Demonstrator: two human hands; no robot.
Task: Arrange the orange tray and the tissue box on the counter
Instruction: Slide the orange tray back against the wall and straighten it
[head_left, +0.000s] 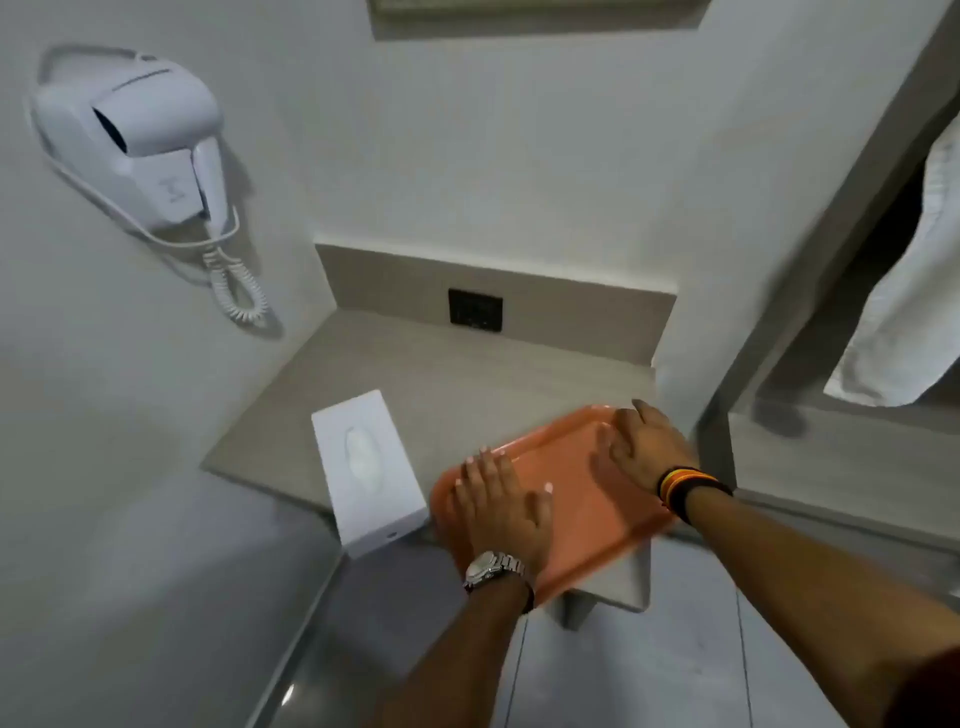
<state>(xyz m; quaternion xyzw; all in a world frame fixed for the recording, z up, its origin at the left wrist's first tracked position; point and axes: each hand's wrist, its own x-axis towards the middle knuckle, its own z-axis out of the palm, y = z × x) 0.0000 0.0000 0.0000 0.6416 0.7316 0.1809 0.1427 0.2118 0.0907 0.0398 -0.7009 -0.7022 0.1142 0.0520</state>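
**Flat palms on a light, slick tray**

The orange tray (566, 499) lies skewed at the worktop's (441, 374) front right corner, its near end overhanging the front edge. Both hands press flat on it, fingers spread and clamped on nothing: the left hand (501, 512) at the near left end, the right hand (647, 447) at the far right rim. It looks like thin, stiff plastic, light and slippery, so sliding should work; lifting wants the raised rims. The white tissue box (366, 467) stands just left, also overhanging; being light, probably cardboard, it is best held by its long sides.

Probably hotel bathroom: wall hairdryer (140, 150).
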